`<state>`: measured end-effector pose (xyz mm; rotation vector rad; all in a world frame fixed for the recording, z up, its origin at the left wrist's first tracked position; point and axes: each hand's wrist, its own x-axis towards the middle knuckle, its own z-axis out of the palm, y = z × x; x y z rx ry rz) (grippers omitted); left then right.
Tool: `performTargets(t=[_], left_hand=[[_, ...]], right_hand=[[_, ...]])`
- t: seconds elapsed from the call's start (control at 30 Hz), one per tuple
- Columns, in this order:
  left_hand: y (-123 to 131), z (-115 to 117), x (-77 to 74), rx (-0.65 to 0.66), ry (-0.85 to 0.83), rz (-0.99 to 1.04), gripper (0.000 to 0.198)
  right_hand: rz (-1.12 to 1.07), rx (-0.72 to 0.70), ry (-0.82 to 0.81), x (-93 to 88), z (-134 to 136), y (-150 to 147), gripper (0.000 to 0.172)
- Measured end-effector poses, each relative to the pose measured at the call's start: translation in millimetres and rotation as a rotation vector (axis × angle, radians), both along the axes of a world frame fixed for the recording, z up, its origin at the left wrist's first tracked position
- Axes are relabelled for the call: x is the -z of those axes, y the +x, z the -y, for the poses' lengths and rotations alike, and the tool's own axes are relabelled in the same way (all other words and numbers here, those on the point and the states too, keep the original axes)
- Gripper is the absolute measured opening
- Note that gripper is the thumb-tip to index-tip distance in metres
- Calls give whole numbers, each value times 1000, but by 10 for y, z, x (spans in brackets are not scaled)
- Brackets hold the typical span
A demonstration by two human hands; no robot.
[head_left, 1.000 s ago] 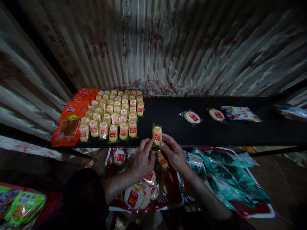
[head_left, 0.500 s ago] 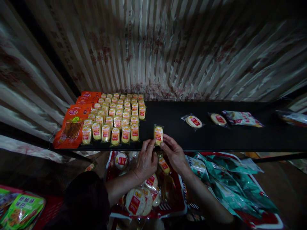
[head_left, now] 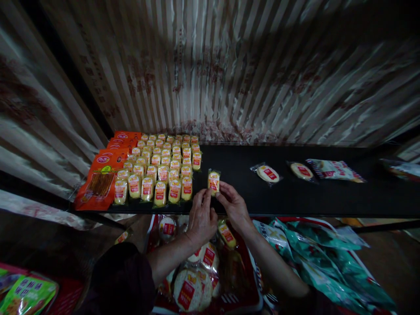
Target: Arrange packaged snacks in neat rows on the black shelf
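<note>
Between my fingertips, over the black shelf, is a small wrapped yellow cake with a red and orange label. My left hand pinches its lower left edge. On its lower right side my right hand grips it with thumb and fingers. To the left, several rows of matching wrapped cakes stand on the shelf, with a gap between them and the one in my hands. Below my wrists, a red basket holds round wrapped rice crackers and another wrapped yellow cake.
Orange snack packets overlap at the shelf's left end. Two round wrapped crackers and a white packet lie at right. Teal bags fill a second basket. A green packet is at lower left. Striped sheeting hangs behind.
The held cake has shifted slightly left and farther in over the shelf, with both hands still on it. The whole view has tipped a little, so the shelf appears lower.
</note>
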<state>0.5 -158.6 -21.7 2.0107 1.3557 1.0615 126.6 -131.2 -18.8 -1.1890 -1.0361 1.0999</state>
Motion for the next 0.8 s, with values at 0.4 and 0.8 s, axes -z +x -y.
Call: performTargets(t=[0.4,0.8], left_hand=[[10,-51,76,25,-65,78,65],[-10,-162,61,34,-125,75,69]], right_hand=[[74,-19,29,60,-148,-30,40],[44,-31,36,73,-370,-156,37]])
